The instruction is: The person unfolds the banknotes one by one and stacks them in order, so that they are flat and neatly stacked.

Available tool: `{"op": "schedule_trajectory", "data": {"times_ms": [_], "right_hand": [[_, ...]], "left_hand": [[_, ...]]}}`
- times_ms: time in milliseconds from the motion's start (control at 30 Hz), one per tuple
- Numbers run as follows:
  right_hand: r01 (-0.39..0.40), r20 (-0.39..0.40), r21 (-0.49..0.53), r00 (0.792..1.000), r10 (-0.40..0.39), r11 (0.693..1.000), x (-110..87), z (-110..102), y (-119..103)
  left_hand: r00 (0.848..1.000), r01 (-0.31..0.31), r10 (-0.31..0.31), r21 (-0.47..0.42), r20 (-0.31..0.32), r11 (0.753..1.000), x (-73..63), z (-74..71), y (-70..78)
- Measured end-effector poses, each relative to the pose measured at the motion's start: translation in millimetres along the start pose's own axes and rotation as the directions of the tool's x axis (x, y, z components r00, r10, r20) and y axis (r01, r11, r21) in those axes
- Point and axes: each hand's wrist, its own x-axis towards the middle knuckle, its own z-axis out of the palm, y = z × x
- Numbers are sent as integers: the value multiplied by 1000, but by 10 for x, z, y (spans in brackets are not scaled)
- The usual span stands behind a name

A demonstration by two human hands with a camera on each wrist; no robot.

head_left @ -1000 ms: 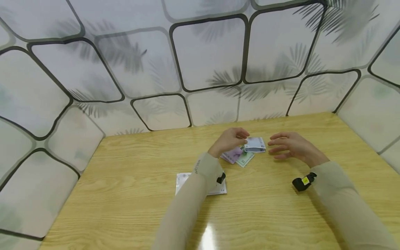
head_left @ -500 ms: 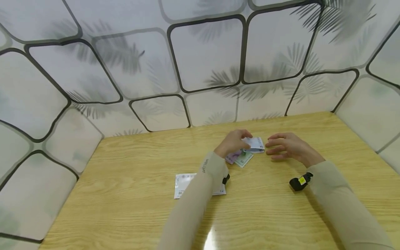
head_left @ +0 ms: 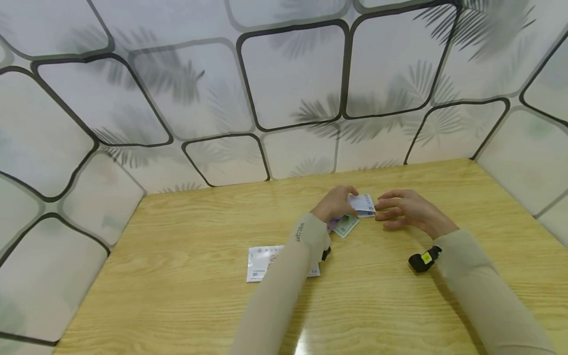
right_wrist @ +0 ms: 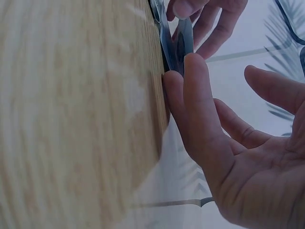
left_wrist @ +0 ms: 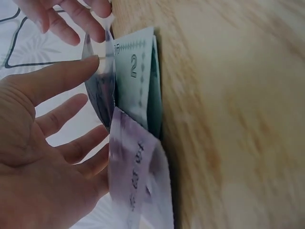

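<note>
My left hand holds the left end of a folded bluish-white banknote, thumb on the near side and fingers on the far side. Beneath and just in front of it lie a folded green banknote printed with a 2 and a folded purple banknote, mostly covered by that hand in the head view. On the other side, my right hand has its fingers extended, the tips at the right end of the bluish-white note. In the right wrist view those fingertips appear to touch it.
A larger white banknote marked 20 lies flat nearer to me, partly hidden under my left forearm. The wooden table ends at a patterned fabric wall at the back and sides. Black cameras sit at both wrists.
My left hand has moved rightward onto the bluish-white note and covers more of the purple one. Relative to the note, my right hand has come slightly closer.
</note>
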Motion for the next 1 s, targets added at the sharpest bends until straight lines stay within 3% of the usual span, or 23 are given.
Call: {"op": "schedule_trajectory", "data": {"times_ms": [200,367,433,567,700,867,1000], "right_hand": [[4,0,-9,1000,-4,1000,-14,6,-14],[6,-18,-21,1000,-7,1000,-26,-4,-9],[3,-25,-34,1000,-4,999,-31,-14,-3],[-6,-38,-74,999,3,997,-28,-15,2],[6,-36,-88,999,-9,996,-19,-1,-1],[47,-53,-70,997,-51,996,-13,20,-8],[97,-116,-91,987,-108,991,-27,31,-10]], "left_hand": [[999,-5,5,26,-36,1000,-33,-24,34],[989,13,-17,-30,-147,999,-11,-11,39],[976,18,-31,-63,-215,998,11,-4,34],[935,0,-51,-145,-350,989,39,-1,23],[906,-49,-64,-253,-419,966,30,-18,21],[911,-92,-83,-397,-404,913,-28,-53,24],[920,-97,-74,-407,-385,908,-69,-90,-16]]}}
